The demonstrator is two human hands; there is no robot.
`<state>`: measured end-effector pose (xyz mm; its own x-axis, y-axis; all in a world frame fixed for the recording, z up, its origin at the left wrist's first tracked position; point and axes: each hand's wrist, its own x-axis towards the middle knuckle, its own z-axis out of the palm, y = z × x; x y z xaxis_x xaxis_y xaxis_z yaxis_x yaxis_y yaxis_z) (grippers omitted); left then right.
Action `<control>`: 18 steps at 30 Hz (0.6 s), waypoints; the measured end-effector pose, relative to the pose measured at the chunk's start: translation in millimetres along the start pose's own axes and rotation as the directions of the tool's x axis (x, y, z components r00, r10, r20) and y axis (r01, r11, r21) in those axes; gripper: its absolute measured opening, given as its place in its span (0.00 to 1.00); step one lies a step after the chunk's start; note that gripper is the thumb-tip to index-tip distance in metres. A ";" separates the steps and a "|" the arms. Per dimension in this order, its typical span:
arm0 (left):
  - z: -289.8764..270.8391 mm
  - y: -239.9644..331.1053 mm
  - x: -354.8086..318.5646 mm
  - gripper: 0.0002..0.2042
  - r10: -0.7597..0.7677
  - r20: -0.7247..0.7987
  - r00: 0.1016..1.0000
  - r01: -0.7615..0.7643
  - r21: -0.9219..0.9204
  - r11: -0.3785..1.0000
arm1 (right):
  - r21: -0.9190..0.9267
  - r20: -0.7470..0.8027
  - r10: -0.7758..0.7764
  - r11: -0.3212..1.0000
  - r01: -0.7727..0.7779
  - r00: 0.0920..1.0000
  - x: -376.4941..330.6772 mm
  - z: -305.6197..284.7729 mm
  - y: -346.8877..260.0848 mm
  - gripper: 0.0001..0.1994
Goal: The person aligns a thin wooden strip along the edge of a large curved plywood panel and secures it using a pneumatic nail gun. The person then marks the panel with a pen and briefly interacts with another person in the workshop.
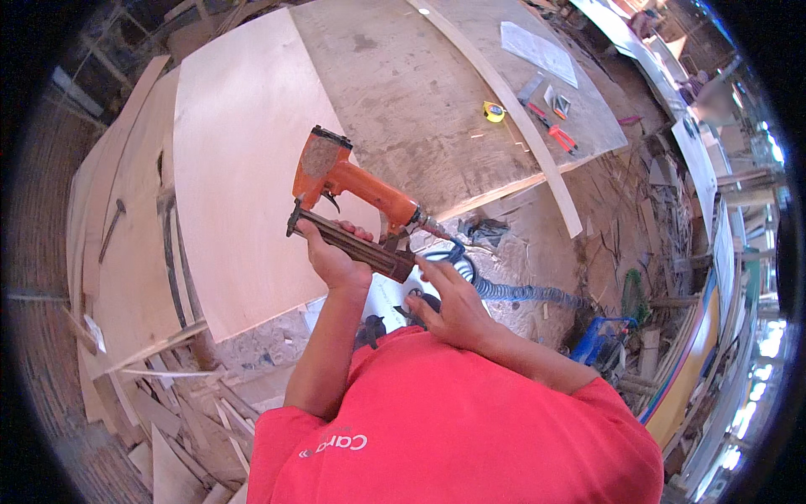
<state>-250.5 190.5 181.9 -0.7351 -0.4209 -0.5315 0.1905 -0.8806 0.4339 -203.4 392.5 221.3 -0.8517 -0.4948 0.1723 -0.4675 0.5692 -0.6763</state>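
Observation:
My left hand (336,256) grips the brown magazine of an orange air nail gun (369,186), its fingers wrapped round from below. The gun lies on its side in front of my chest, head toward the upper left, trigger facing the magazine. An air hose (504,291) joins the end of its handle through a metal coupling. My right hand (457,311) is at the magazine's rear end, fingers apart and fingertips at or touching that end; nothing shows in its grasp.
A pale plywood sheet (243,151) lies on the worktable (378,76). Across the table's right part runs a long wooden strip (504,92), beside a yellow tape measure (494,112), red-handled pliers (561,139) and papers (539,52). A hammer (112,228) rests on boards at left. Wood scraps litter the floor.

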 end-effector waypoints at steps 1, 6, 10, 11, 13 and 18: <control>6.0 -3.1 1.0 0.30 -0.002 0.004 1.000 0.002 0.008 1.000 | 0.027 -0.018 0.077 0.997 -0.077 0.997 6.5 3.9 -0.6 0.29; 20.1 -31.1 16.3 0.29 0.029 0.019 0.999 -0.031 0.091 0.995 | -0.095 -0.073 0.276 0.955 -0.282 0.958 24.0 0.4 7.8 0.30; 37.5 -67.9 24.1 0.29 0.029 -0.024 0.999 -0.026 0.133 0.991 | -0.216 -0.152 0.274 0.929 -0.302 0.950 43.7 -20.2 41.1 0.30; 44.5 -77.3 26.7 0.30 0.038 -0.051 0.998 -0.031 0.142 0.989 | -0.218 -0.182 0.259 0.930 -0.296 0.949 51.5 -25.2 52.2 0.29; 55.5 -100.0 37.2 0.29 0.035 -0.038 0.999 -0.028 0.161 0.987 | -0.183 -0.181 0.247 0.943 -0.279 0.952 63.6 -31.1 78.3 0.27; 80.9 -157.3 78.3 0.26 0.073 -0.107 0.992 -0.054 0.177 0.983 | -0.033 -0.048 0.361 0.931 -0.362 0.931 93.8 -55.6 152.6 0.24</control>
<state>-390.7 313.7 130.9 -0.6452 -0.5052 -0.5731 0.1116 -0.8044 0.5835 -367.7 469.4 174.1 -0.9733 -0.2241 -0.0492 -0.1346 0.7315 -0.6685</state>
